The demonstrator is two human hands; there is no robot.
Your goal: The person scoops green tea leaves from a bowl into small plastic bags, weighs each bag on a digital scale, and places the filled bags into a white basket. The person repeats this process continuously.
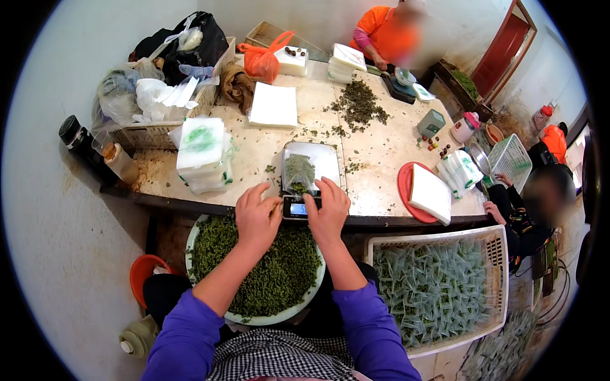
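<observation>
A small clear plastic bag [297, 167] with green buds or peppercorn-like grains in it lies on the tray of a digital scale [327, 164]. The scale's lit display faces me at the table's front edge. Left of the bag's near end is my left hand [257, 213], fingers bent and apart, nothing seen in it. My right hand [329, 208] is over the scale's front right corner, thumb and fingers spread close beside the bag; whether they touch it is hard to see. Beneath my forearms stands a round basin [190, 244] heaped with loose green grains [273, 267].
A white crate [438, 240] of filled bags stands at my right. Stacked plastic bags [202, 152] sit left of the scale; a red tray [405, 184] lies to the right. Loose grains [359, 105] are heaped farther back. Two people [387, 32] [540, 213] work around the table.
</observation>
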